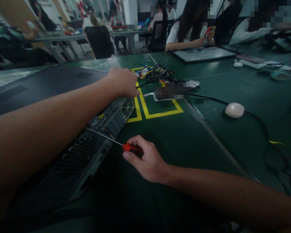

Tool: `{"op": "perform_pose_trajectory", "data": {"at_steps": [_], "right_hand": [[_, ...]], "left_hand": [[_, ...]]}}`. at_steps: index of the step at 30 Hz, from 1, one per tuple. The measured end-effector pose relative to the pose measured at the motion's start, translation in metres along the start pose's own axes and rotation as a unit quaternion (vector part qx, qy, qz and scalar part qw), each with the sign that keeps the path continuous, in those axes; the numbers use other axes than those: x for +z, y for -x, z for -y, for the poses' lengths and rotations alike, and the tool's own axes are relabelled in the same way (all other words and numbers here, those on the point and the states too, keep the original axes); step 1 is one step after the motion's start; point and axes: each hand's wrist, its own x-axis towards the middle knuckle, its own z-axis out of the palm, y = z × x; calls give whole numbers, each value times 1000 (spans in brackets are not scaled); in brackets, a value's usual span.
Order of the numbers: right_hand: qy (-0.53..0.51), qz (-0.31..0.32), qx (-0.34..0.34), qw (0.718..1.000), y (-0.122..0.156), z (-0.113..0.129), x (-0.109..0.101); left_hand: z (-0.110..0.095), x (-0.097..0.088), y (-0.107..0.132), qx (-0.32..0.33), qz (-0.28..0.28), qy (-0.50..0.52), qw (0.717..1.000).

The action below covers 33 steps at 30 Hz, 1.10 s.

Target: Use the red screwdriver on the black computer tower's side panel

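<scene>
A dark desktop computer case (70, 76) lies on its side at the left, its rear panel with vents, slots and a round fan grille facing me. My left hand (124, 81) reaches across and grips the case's far corner with bent fingers, partly hidden from view. In front of the rear panel, my right hand (147, 158) is closed around the red and black handle of a screwdriver (129, 148). The screwdriver's long shaft points left at the panel; its tip is close to my left forearm, and I cannot tell whether it touches a screw.
A tangle of cables (160, 72) lies beyond the case near yellow tape (160, 115) on the green tabletop. A white computer mouse (234, 110) and a black cable lie to the right. Across the table, a co-worker (186, 35) sits by a flat dark panel (203, 54).
</scene>
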Motion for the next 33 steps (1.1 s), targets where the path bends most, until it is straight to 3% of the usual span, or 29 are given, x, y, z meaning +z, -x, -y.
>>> {"op": "perform_pose_trajectory", "data": {"at_steps": [11,15,24,33], "right_hand": [[-8,-6,-7,1000,1,-3,1],[3,-12,-3,1000,2,-4,1],[36,1,-50,998,-1,2,0],[-14,9,5,1000,1,3,1]], "left_hand": [[0,-2,1,12,8,-13,1000],[3,-1,0,14,8,25,1000],[1,-1,1,7,4,9,1000],[6,3,-4,24,-3,35,999]]}}
